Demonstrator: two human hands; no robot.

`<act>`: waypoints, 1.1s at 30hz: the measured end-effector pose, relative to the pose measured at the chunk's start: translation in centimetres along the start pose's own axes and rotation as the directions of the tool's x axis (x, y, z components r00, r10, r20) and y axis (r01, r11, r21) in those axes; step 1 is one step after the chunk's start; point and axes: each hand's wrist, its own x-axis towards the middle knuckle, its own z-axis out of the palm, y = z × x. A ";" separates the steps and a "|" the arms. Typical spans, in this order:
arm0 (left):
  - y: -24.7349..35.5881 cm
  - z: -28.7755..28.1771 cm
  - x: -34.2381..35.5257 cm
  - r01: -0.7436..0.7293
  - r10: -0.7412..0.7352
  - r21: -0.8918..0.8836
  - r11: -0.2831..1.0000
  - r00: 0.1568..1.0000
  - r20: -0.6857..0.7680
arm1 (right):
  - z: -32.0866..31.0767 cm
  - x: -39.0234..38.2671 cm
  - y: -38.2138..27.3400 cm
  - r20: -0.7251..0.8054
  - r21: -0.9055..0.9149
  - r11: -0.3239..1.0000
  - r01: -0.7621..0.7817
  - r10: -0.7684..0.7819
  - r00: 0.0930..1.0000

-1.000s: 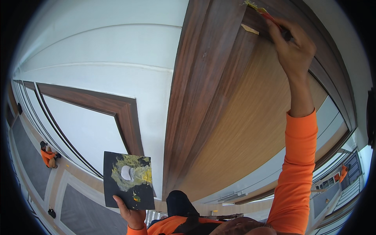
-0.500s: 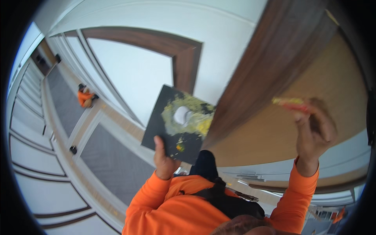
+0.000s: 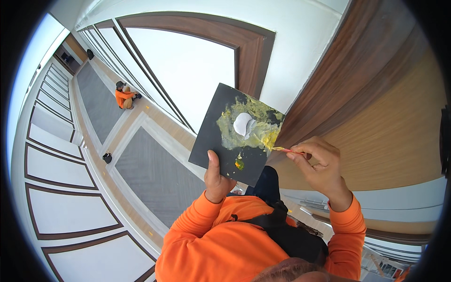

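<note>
We see the fingers of the right hand (image 3: 322, 162), right of centre, pinched narrowly around a thin red tool (image 3: 292, 151), its yellow-coated tip at the right edge of the flat black board (image 3: 204, 143) in the middle of the frame. So close to that edge, we judge, a firm scrape could push yellow paste (image 3: 269, 140) over the side, and a light pinch could let the tool twist. The left hand (image 3: 218, 183) grips the board's lower edge, thumb on top and the other fingers mostly hidden beneath; with support only there, pressure on the far right corner could tip the board. If it tilts, the white mound (image 3: 243, 125) near its middle could slide, depending on how stiff it is, which we cannot tell. Just past the board's right side stands the dark wood trim (image 3: 343, 70), which a careless swing could smear; below the board, drips could reach the orange shirt (image 3: 230, 230) at lower centre or the grey floor panel (image 3: 155, 174) left of centre.
</note>
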 end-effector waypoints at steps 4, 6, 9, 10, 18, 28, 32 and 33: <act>-0.3 -0.9 -0.2 0.021 -0.019 0.086 0.996 1.000 -0.023 | 0.6 -0.1 0.7 0.000 -0.029 0.996 0.090 -0.090 0.996; -0.2 -0.8 -0.3 0.022 -0.017 0.170 0.985 0.999 -0.031 | 0.4 -0.1 0.9 0.025 -0.072 0.989 0.133 -0.131 0.991; -0.2 -0.7 -0.2 0.031 -0.033 0.083 0.996 0.999 0.024 | 0.2 -0.2 0.9 0.047 -0.097 0.982 0.164 -0.160 0.986; -0.1 -0.6 -0.2 0.024 -0.027 0.106 0.994 0.999 0.021 | 0.2 -0.3 0.9 0.052 -0.098 0.981 0.169 -0.164 0.985; 0.1 0.1 0.0 0.005 -0.008 0.067 0.998 0.999 0.046 | -0.2 0.2 1.1 0.059 -0.109 0.981 0.161 -0.155 0.986; 0.1 -1.7 -0.3 0.015 -0.007 0.290 0.957 1.000 -0.030 | 1.0 0.6 2.0 -0.019 -0.113 0.976 0.188 -0.192 0.981; -2.2 -5.8 -1.2 -0.047 0.143 0.572 0.819 0.982 -0.124 | 1.0 0.5 2.2 -0.061 -0.155 0.970 0.187 -0.199 0.978; -2.7 -6.4 -1.3 -0.057 0.184 0.578 0.814 0.969 -0.163 | 1.1 0.5 2.3 -0.068 -0.155 0.969 0.194 -0.206 0.976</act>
